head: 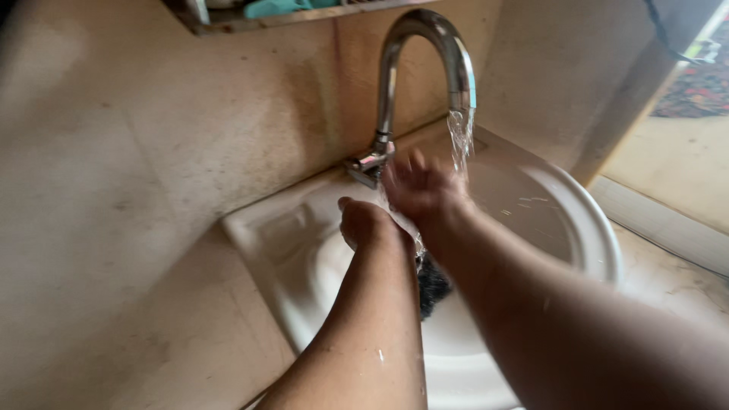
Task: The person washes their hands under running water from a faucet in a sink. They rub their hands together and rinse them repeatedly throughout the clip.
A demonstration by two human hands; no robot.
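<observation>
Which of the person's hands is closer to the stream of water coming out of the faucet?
Right. The right hand is raised against the falling water stream, just left of it in the picture. The left hand sits lower and farther left, over the white sink.

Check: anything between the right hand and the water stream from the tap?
Nothing visible. The right hand is raised beside the stream of running water falling from the curved chrome tap, its blurred fingers about at the stream's edge. The left hand sits lower, to its left, over the white ceramic basin, clear of that gap.
</observation>
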